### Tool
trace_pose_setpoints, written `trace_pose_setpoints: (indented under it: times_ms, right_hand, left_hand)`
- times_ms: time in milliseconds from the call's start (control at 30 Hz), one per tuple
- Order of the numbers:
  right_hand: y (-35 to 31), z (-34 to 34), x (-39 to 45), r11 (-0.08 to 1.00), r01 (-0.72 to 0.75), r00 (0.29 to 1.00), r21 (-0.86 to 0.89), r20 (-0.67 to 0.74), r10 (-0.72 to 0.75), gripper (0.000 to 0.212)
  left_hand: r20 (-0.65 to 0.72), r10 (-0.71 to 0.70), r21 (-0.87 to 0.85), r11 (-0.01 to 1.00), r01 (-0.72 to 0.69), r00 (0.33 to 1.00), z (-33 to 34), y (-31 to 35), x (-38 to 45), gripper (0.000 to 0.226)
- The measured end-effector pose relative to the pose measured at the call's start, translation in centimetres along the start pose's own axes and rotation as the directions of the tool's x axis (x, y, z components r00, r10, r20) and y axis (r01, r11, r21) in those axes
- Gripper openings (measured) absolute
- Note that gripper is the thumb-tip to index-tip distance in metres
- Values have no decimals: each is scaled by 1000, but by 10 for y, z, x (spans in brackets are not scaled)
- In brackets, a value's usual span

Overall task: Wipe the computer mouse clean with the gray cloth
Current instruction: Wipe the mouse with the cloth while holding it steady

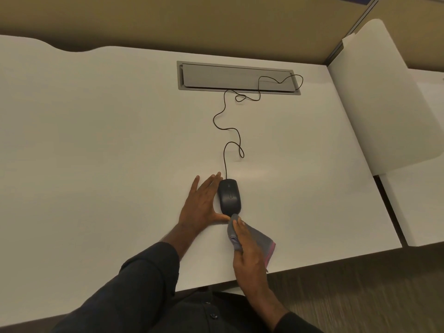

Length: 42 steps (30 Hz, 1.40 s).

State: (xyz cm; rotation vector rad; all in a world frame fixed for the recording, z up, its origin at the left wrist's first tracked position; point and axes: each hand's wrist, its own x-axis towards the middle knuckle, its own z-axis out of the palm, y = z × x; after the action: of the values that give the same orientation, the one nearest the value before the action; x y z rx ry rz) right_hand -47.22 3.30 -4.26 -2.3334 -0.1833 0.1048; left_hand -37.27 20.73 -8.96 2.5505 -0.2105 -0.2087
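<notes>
A black wired computer mouse (229,196) lies on the white desk (96,140). My left hand (203,204) rests flat against the mouse's left side, fingers stretched along it and the thumb at its near end. My right hand (249,254) grips the gray cloth (258,239), which has a pink edge. A bunched corner of the cloth touches the mouse's near end. The rest of the cloth lies on the desk under my right hand.
The mouse's black cable (224,131) snakes away across the desk to a gray cable hatch (237,76) at the back. A white divider panel (384,92) stands on the right. The desk's front edge runs just below my right hand.
</notes>
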Motion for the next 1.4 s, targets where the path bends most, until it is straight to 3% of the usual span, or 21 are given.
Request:
trace_pose_setpoints:
  times_ms: [100,200,300,433,533,600,800,1133,1400]
  right_hand:
    - [-5,-9,7,934,-192,971,302,-82,226,41]
    - [-11,-21,23,867,-208,950,454,-117,289,46]
    - [-20,-27,47,935,-89,974,343,-167,154,53]
    - [-10,-20,73,989,148,988,-4,-31,-148,58]
    - [3,-12,80,869,355,932,-345,207,-298,64]
    - [10,-9,76,796,425,899,-432,302,-316,66]
    - [20,-6,65,707,513,855,-486,356,-376,54]
    - [35,-14,54,701,552,829,-451,390,-401,65]
    - [53,-30,49,597,645,763,-477,425,-486,72]
  left_hand:
    - [-9,-6,4,1000,6,1000,0,0,0,135]
    - [7,-15,19,1000,15,1000,1,0,0,136]
    - [14,-20,19,1000,20,1000,1,0,1,135]
    - [-26,-3,-5,1000,2,1000,1,1,-1,132]
    - [-31,21,-10,1000,-22,999,-1,1,-1,128]
    - [-17,40,30,999,-39,999,0,1,-1,119]
    - [-52,24,-50,998,-27,998,0,1,-1,108]
    - [-30,-1,-75,997,-1,1000,1,-1,-1,117]
    - [-55,27,-63,998,-30,998,1,-2,-1,127]
